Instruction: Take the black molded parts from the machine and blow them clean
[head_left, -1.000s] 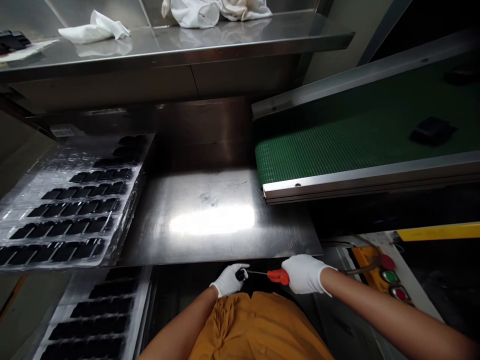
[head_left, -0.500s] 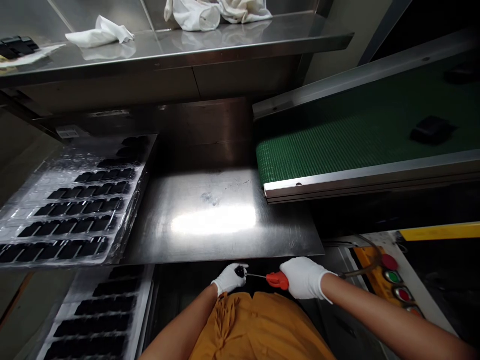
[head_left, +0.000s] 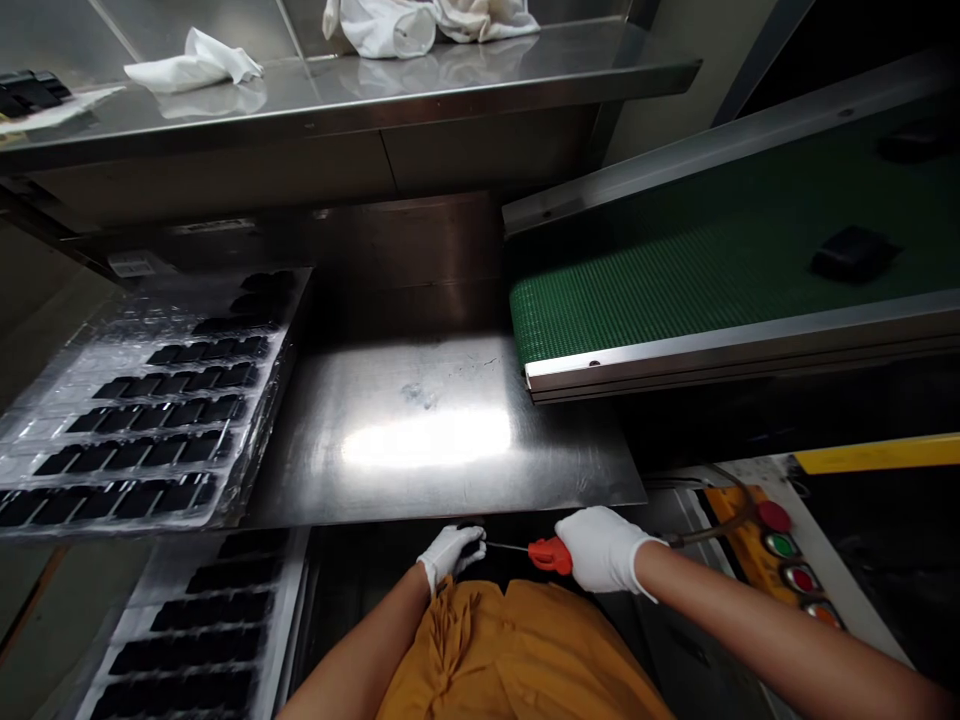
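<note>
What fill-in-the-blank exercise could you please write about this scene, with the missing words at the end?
The left hand and right hand wear white ____.
The tool with a thin rod is in the ____ hand.
The conveyor belt is ____ in colour.
Black parts lie in rows on a tray to the ____ of the metal table's bright reflection.
Missing words: gloves; right; green; left.

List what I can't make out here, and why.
Head view: what the left hand holds, if anything; its curled shape and shadow hide it.
Head view: grip end of the red tool, covered by the right hand.
Head view: shape of the farther dark piece on the green belt; blurred, dim.
Head view: near left corner of the upper tray, cut off by the left edge.
</note>
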